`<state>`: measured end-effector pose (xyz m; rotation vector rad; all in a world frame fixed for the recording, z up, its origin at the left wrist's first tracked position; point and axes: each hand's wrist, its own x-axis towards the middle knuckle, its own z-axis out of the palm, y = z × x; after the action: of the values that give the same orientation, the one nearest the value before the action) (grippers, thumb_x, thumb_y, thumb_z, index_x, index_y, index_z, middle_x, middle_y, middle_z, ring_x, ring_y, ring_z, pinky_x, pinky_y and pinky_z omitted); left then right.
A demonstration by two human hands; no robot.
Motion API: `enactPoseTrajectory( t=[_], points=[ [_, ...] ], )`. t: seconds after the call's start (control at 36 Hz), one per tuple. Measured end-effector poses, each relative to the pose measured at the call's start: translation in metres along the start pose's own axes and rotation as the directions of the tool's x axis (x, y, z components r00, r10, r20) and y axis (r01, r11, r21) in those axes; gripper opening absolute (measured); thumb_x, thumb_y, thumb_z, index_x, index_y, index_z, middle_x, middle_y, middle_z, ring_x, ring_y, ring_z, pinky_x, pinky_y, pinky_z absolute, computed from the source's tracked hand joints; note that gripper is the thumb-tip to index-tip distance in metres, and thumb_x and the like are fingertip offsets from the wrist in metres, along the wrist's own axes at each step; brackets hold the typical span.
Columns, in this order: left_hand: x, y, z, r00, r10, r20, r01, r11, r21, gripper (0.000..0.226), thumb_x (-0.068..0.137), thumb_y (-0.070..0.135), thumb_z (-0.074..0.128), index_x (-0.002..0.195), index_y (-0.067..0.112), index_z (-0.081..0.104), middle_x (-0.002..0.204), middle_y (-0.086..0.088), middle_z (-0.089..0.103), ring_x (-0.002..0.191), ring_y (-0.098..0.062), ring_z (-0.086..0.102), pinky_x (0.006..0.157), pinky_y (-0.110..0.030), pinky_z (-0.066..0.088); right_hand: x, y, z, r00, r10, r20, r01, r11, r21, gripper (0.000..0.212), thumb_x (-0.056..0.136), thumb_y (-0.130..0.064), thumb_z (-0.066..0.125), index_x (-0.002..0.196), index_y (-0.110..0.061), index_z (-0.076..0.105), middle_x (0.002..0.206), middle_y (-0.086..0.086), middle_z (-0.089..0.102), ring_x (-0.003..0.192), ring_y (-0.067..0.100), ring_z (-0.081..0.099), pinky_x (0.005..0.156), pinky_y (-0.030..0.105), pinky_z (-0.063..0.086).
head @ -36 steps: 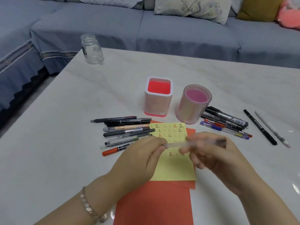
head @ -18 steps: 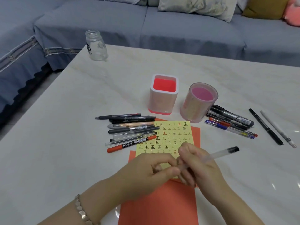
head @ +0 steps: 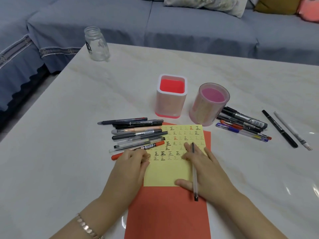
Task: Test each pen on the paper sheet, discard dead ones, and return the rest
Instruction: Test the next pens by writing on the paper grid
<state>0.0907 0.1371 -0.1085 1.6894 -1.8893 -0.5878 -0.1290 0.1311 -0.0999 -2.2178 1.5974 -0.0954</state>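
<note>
A square holder [head: 171, 99], white with a pink base, stands on the desk [head: 72, 138]; its inside shows only a bright red floor. Just right of it is a round cup [head: 209, 107] of translucent pink, with a pink floor showing inside. A clear glass jar [head: 97, 44] stands well apart near the far left corner.

The pen [head: 194, 171] has a clear barrel, a dark tip and a black end. It lies over the yellow paper sheet [head: 165, 175], tip pointing away. The right hand [head: 207, 171] rests palm down on the sheet, its grip clamped on the pen, with the barrel pinched between two nearly straight fingers. The left hand [head: 131, 164] sits at the sheet's left edge with curled fingers; I cannot tell whether its grip holds anything.

The sheet carries rows of small characters in black, red and faint ink, and lies on a red sheet [head: 169, 213]. A row of pens [head: 138, 133] lies left of the paper and a second cluster [head: 241, 125] beside the round cup.
</note>
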Motion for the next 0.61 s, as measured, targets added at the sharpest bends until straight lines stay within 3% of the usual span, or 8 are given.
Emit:
enactPoseTrajectory(
  t=[0.14,0.25,0.33,0.36,0.42,0.47,0.53,0.61],
  points=[
    [0.005,-0.012,0.006,0.990,0.135,-0.044,-0.129,0.986,0.106,0.015,0.089,0.023,0.048,0.087,0.018,0.061,0.083,0.006,0.060,0.081,-0.008,0.046,0.066,-0.020,0.039,-0.015,0.020,-0.002,0.998,0.056,-0.013,-0.055,0.998,0.012,0.080,0.061,-0.085,0.033,0.124,-0.036,0.036,0.147,-0.021,-0.003,0.141,-0.001,-0.006,0.114,0.023,-0.010],
    [0.007,-0.018,0.007,0.976,0.182,-0.119,-0.158,0.969,0.188,0.028,0.089,0.025,0.038,0.088,0.012,0.063,0.083,0.000,0.063,0.081,-0.011,0.042,0.073,-0.026,0.035,-0.026,0.036,-0.004,0.997,0.056,-0.046,-0.055,0.998,0.010,0.091,0.056,-0.094,0.019,0.121,-0.035,0.040,0.149,-0.020,0.005,0.140,-0.005,-0.001,0.114,0.022,-0.009],
    [0.008,-0.019,0.008,0.969,0.199,-0.148,-0.165,0.962,0.216,0.030,0.087,0.020,0.038,0.092,0.009,0.065,0.087,-0.005,0.064,0.084,-0.015,0.044,0.071,-0.026,0.035,-0.029,0.037,-0.007,0.998,0.045,-0.049,-0.043,0.998,0.053,0.085,0.058,-0.092,0.026,0.118,-0.034,0.043,0.147,-0.021,0.013,0.139,-0.006,0.005,0.114,0.021,-0.007],
    [0.009,-0.018,0.009,0.964,0.217,-0.154,-0.179,0.956,0.231,0.030,0.085,0.019,0.039,0.093,0.007,0.066,0.088,-0.006,0.064,0.083,-0.017,0.045,0.070,-0.026,0.036,-0.029,0.035,-0.008,0.997,0.058,-0.051,-0.053,0.994,0.095,0.079,0.060,-0.088,0.033,0.117,-0.034,0.044,0.145,-0.023,0.018,0.138,-0.004,0.012,0.114,0.020,-0.003],
    [0.009,-0.018,0.010,0.947,0.274,-0.168,-0.221,0.934,0.282,0.028,0.082,0.016,0.043,0.091,0.006,0.067,0.089,-0.009,0.063,0.083,-0.023,0.050,0.067,-0.032,0.042,-0.029,0.025,-0.014,0.983,0.159,-0.087,-0.130,0.953,0.272,0.058,0.066,-0.071,0.051,0.110,-0.034,0.048,0.133,-0.026,0.038,0.125,-0.003,0.037,0.107,0.017,0.022],
    [0.008,-0.017,0.011,0.926,0.344,-0.158,-0.283,0.906,0.313,0.022,0.081,0.013,0.050,0.090,0.006,0.068,0.094,-0.012,0.065,0.086,-0.027,0.054,0.067,-0.036,0.045,-0.026,0.017,-0.018,0.944,0.287,-0.161,-0.179,0.860,0.478,0.032,0.074,-0.049,0.063,0.099,-0.032,0.050,0.112,-0.023,0.056,0.100,-0.004,0.055,0.085,0.014,0.042],
    [0.006,-0.015,0.013,0.904,0.416,-0.095,-0.369,0.874,0.315,0.020,0.082,0.016,0.053,0.093,0.009,0.069,0.103,-0.008,0.066,0.094,-0.025,0.057,0.077,-0.037,0.041,-0.020,0.014,-0.022,0.896,0.386,-0.219,-0.201,0.793,0.575,0.019,0.082,-0.030,0.066,0.089,-0.026,0.049,0.097,-0.013,0.062,0.090,0.003,0.060,0.072,0.016,0.046],
    [0.002,-0.014,0.016,0.908,0.415,0.050,-0.409,0.857,0.312,0.041,0.084,0.040,0.047,0.105,0.012,0.068,0.118,-0.004,0.064,0.112,-0.017,0.049,0.096,-0.037,0.033,-0.011,0.014,-0.026,0.863,0.467,-0.194,-0.256,0.733,0.630,0.019,0.084,-0.020,0.065,0.085,-0.020,0.046,0.093,-0.004,0.063,0.087,0.013,0.062,0.070,0.027,0.047]
  ],
)
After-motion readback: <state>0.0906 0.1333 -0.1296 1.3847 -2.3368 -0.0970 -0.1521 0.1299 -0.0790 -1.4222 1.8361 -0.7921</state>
